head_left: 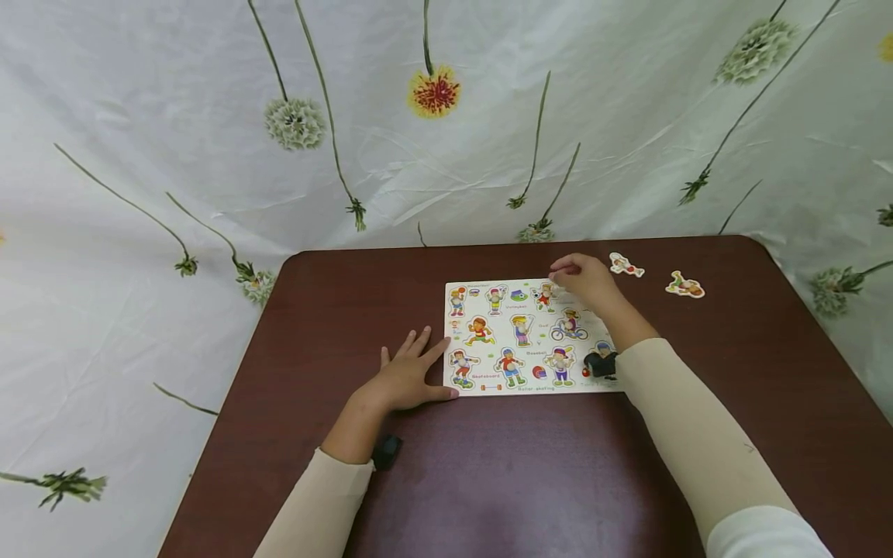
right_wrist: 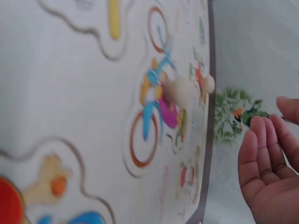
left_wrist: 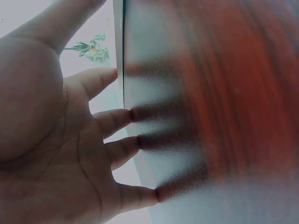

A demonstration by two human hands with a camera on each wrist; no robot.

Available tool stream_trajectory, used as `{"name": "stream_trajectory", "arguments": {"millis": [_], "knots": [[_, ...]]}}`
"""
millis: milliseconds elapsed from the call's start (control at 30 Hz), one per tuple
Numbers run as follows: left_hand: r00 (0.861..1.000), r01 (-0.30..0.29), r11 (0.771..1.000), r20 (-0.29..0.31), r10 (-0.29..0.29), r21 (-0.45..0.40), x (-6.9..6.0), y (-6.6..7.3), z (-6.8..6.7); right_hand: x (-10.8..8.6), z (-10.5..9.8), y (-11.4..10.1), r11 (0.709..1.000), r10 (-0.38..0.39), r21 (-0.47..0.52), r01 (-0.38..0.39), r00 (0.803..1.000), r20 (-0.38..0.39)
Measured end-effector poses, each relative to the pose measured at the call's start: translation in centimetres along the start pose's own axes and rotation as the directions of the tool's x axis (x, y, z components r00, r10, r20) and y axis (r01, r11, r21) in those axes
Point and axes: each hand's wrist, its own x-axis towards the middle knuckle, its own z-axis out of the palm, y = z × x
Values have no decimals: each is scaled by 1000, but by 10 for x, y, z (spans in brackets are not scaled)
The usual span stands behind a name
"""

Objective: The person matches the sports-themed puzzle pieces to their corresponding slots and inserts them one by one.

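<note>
A white wooden knob puzzle board (head_left: 502, 341) with cartoon sports figures lies on the table. My left hand (head_left: 405, 378) is spread at its left side, thumb and index finger touching the board's edge. The left wrist view shows that palm (left_wrist: 51, 135) with straight fingers. Over the board's far edge is my right hand (head_left: 586, 280), near the soccer player piece (head_left: 544, 297). In the right wrist view, the right hand's fingers (right_wrist: 261, 149) are loosely bent and apart from the thumb, with nothing between them. The cyclist piece (right_wrist: 154, 102) with its round knob sits in the board.
Two loose figure pieces lie on the table right of the board: one (head_left: 625, 265) near the far edge, another (head_left: 685, 285) farther right. The dark brown table (head_left: 488, 473) has rounded far corners. A white flowered cloth (head_left: 481, 147) hangs behind it.
</note>
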Motion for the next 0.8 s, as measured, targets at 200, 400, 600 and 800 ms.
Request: {"name": "stream_trajectory", "arguments": {"millis": [200, 400, 600, 800], "knots": [[1000, 1, 1000, -2, -1, 2, 0, 0, 0, -2, -21, 4, 984, 8, 180, 7, 997, -80], [1000, 4, 1000, -3, -4, -1, 0, 1, 0, -1, -47, 13, 975, 49, 222, -13, 986, -161], [1000, -3, 1000, -1, 3, -1, 0, 0, -1, -1, -71, 30, 989, 91, 132, -63, 972, -217], [1000, -7, 1000, 3, 7, -8, -1, 0, -1, 3, -85, 50, 984, 60, -149, -94, 975, -215]]}}
